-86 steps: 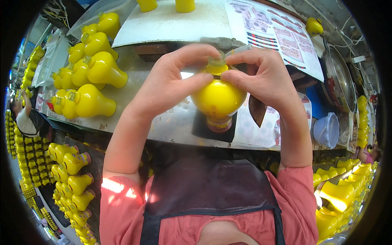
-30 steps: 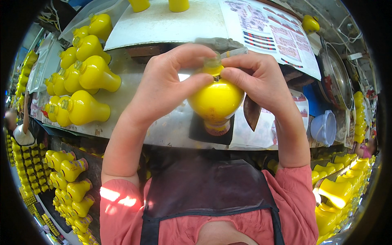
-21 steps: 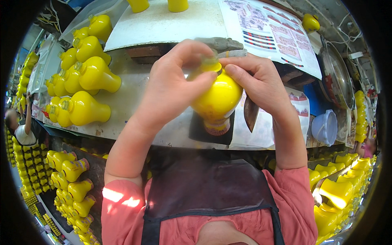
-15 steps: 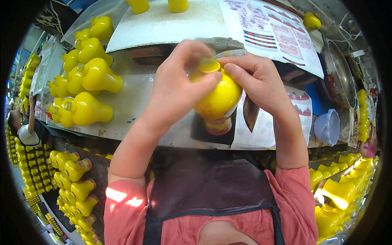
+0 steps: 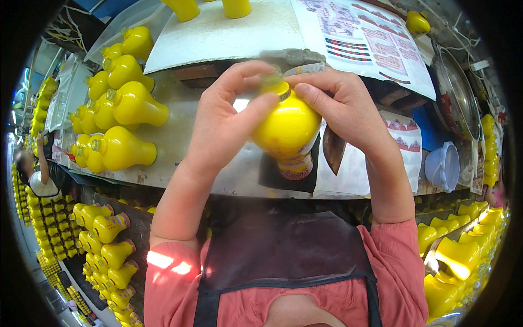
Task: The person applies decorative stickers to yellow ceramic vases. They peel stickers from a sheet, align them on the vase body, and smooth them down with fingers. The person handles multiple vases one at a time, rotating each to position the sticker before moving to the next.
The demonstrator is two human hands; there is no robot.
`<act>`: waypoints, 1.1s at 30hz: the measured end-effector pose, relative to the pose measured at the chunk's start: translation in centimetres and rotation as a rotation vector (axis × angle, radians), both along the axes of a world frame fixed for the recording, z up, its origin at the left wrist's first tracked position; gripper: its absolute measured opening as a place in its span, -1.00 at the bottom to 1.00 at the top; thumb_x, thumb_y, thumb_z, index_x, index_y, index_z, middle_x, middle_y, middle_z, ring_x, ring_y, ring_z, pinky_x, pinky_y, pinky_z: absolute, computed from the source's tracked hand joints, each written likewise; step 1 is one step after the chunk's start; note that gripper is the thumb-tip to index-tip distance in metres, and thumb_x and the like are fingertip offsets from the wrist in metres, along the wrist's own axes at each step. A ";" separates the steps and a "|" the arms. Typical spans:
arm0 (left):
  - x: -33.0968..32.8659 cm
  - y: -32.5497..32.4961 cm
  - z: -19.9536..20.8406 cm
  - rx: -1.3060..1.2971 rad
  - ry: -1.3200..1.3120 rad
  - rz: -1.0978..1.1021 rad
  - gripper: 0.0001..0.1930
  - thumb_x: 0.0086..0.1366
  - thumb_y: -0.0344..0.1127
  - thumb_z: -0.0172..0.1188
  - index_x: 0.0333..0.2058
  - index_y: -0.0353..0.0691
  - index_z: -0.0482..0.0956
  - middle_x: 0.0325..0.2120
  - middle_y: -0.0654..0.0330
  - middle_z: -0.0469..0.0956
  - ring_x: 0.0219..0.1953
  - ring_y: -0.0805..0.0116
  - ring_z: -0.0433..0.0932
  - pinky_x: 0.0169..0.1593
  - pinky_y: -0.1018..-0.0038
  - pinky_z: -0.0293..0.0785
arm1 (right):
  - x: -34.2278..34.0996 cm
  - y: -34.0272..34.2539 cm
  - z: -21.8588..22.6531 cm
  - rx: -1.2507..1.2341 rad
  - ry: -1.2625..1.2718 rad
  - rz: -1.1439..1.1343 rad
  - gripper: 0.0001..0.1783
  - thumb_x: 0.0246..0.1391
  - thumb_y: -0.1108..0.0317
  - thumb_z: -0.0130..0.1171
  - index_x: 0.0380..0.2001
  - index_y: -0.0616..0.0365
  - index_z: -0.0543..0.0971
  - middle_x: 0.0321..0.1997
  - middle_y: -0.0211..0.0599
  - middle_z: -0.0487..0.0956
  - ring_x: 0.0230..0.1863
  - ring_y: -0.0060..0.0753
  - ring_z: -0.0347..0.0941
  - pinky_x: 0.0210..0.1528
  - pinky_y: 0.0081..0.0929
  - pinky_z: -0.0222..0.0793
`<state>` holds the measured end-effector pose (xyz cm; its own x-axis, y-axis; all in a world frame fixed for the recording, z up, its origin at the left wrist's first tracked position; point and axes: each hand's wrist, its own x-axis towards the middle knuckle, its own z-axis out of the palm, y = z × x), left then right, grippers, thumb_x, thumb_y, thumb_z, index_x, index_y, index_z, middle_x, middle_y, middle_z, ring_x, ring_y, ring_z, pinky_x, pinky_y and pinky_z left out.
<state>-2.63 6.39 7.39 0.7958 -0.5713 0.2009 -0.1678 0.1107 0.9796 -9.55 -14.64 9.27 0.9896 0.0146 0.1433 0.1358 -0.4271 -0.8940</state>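
Observation:
A glossy yellow bottle (image 5: 286, 131), round in the body with a clear glass mouth, stands in front of me on its narrower patterned foot. My left hand (image 5: 231, 111) curves round its neck from the left, thumb against the shoulder and fingers behind. From the other side my right hand (image 5: 340, 103) grips at the neck, its thumb and forefinger bent inward. Between the hands a small dark strip (image 5: 285, 95) lies on the neck. Grey cloth (image 5: 297, 56) is bunched just behind. A brown pointed blade (image 5: 334, 151) lies beside the bottle, under my right wrist.
Several yellow bottles (image 5: 136, 106) lie at the left of the table; others fill racks on both sides. A raised white board (image 5: 229, 38) and printed sheets (image 5: 376, 41) are at the back. A pale bucket (image 5: 442, 166) sits at the right edge. Another person (image 5: 41, 177) is far left.
The left hand has shifted slightly left and lower on the neck, uncovering the dark strip. Both hands stay at the bottle. The view has moved a little.

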 end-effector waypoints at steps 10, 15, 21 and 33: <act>-0.2 -1.0 1.0 0.211 -0.185 0.166 -0.67 0.20 -0.45 0.37 -0.06 -0.28 0.55 -0.17 0.21 0.60 -0.06 0.43 0.56 0.08 0.49 0.49 | 0.2 0.5 -0.1 -0.066 -0.058 -0.043 -0.67 0.29 0.27 0.15 -0.07 0.30 0.70 -0.22 -0.03 0.71 -0.19 -0.24 0.66 -0.08 -0.39 0.52; -0.3 -1.7 0.6 0.209 -0.249 0.245 -0.65 0.15 -0.29 0.41 -0.12 -0.26 0.57 -0.24 0.15 0.65 -0.14 0.36 0.60 0.01 0.43 0.51 | 0.0 0.3 -0.3 -0.049 -0.084 -0.042 -0.66 0.26 0.25 0.15 -0.11 0.30 0.70 -0.22 0.06 0.71 -0.15 -0.13 0.69 -0.04 -0.35 0.53; -0.3 -1.6 0.7 0.005 0.048 0.078 -0.78 0.34 -0.40 0.33 -0.08 -0.26 0.55 -0.20 0.32 0.56 -0.14 0.55 0.49 0.06 0.57 0.43 | -0.5 0.5 -0.1 0.076 -0.020 -0.121 -0.63 0.21 0.19 0.22 -0.12 0.31 0.70 -0.22 0.06 0.71 -0.18 -0.09 0.69 -0.06 -0.33 0.54; -0.7 -0.9 2.7 0.083 -0.216 0.023 -0.89 0.30 -0.41 0.30 -0.28 -0.34 0.64 -0.37 0.27 0.64 -0.26 0.57 0.55 -0.10 0.58 0.49 | -1.8 1.4 2.5 -0.167 -0.015 -0.117 -0.73 0.09 0.29 0.38 -0.26 0.30 0.70 -0.35 -0.25 0.66 -0.37 -0.48 0.57 -0.32 -0.50 0.46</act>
